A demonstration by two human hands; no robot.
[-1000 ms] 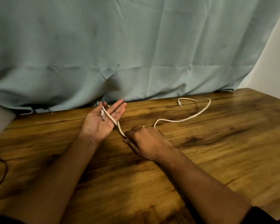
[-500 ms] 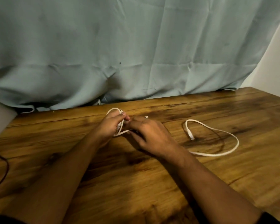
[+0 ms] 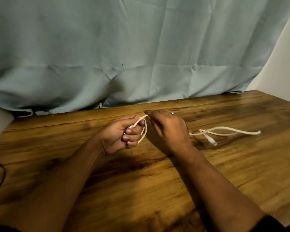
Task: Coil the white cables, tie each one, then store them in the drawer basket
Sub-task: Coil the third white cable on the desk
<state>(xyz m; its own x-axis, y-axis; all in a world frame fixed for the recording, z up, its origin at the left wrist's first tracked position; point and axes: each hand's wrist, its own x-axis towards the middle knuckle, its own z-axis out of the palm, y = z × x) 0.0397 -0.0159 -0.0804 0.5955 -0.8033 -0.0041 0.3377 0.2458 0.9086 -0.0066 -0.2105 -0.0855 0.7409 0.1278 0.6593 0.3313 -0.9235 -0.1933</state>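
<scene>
Since 0.5 s ago the loose run of cable (image 3: 224,131) is lying drawn out longer across the table (image 3: 141,190), its plug (image 3: 212,141) sitting nearer the right hand (image 3: 170,129), and the loop in the left hand (image 3: 120,136) is hanging fuller.

Nearest, both forearms are reaching out over the wood. Left-hand fingers (image 3: 132,133) are curling closed around 1 end of the cable, with at least 1 loop draping past them. The right hand is arching palm-down just beyond, its fingertips pinching the strand where it meets the left thumb. Farther right, the tail is trailing on the table, well apart from the curtain (image 3: 141,56) behind.

Coiling is under way; tying and storing are not yet begun. No drawer basket is showing. Next, the right hand probably needs to feed another length round the left hand.
</scene>
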